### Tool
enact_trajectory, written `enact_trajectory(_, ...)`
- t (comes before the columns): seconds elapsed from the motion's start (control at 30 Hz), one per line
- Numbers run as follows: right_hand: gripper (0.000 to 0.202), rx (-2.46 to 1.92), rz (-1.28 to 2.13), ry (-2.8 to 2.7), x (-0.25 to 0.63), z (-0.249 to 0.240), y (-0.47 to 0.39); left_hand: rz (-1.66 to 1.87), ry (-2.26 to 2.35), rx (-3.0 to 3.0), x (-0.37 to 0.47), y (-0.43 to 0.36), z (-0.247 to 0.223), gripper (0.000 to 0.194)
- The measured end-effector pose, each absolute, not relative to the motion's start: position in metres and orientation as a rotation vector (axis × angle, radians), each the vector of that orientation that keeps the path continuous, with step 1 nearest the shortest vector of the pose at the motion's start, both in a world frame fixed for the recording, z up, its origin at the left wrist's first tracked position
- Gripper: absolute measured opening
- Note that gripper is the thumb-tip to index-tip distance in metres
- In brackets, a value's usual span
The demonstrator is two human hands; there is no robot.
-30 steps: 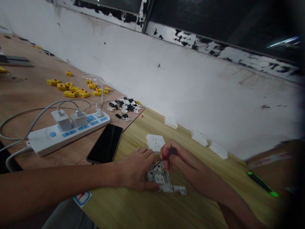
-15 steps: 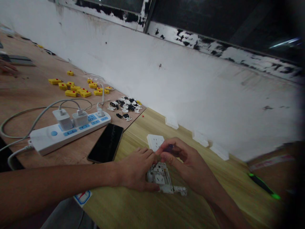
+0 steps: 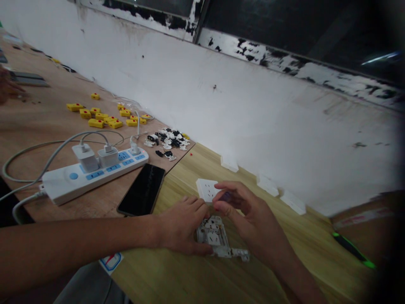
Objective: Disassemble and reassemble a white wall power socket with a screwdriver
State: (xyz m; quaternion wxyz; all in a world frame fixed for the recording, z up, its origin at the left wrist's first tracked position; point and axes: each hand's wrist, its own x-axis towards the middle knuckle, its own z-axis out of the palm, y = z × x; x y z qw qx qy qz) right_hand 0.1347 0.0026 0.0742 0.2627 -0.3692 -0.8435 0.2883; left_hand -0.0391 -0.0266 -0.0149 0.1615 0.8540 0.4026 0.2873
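Note:
My left hand (image 3: 182,226) lies on an opened white socket housing (image 3: 218,238), thumb along its near edge and fingers curled over its left side. Metal and plastic parts show inside the housing. My right hand (image 3: 248,211) is raised just above and right of it, fingers curled around a purple-handled tool (image 3: 225,196), seemingly a screwdriver. Most of the tool is hidden by the fingers. Behind both hands a white socket faceplate (image 3: 206,190) rests on the wooden table, partly covered by my right fingertips.
To the left are a black phone (image 3: 142,189) and a power strip (image 3: 95,173) with plugs and cables. Beyond lie black and white parts (image 3: 171,139) and several yellow pieces (image 3: 101,118). White plates (image 3: 267,185) line the wall. A co-worker's hand (image 3: 8,86) shows far left.
My right fingers have loosened and drawn slightly up and away from my left fingertips, uncovering more of the faceplate. My left hand stays on the housing. The view has shifted slightly.

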Motion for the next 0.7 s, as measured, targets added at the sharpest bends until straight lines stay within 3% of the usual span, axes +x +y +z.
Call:
enact_trajectory(0.17, 0.015, -0.960, 1.063, -2.267, 0.137, 0.087, -0.004, 0.802, 1.128, 2.456, -0.039, -0.026, -0.014, 0.082)
enact_trajectory(0.37, 0.011, -0.952, 1.095, -2.289, 0.134, 0.087, -0.009, 0.777, 1.136, 2.458, -0.039, -0.026, -0.012, 0.078)
enact_trajectory(0.57, 0.013, -0.911, 0.966, -2.281, 0.146, 0.105, -0.006, 0.778, 1.167, 2.469, -0.039, -0.025, -0.014, 0.062)
enact_trajectory(0.7, 0.012, -1.028, 0.654, -2.110, 0.191, 0.099, 0.018, 0.782, 1.182, 2.477, -0.038, -0.026, -0.013, 0.061)
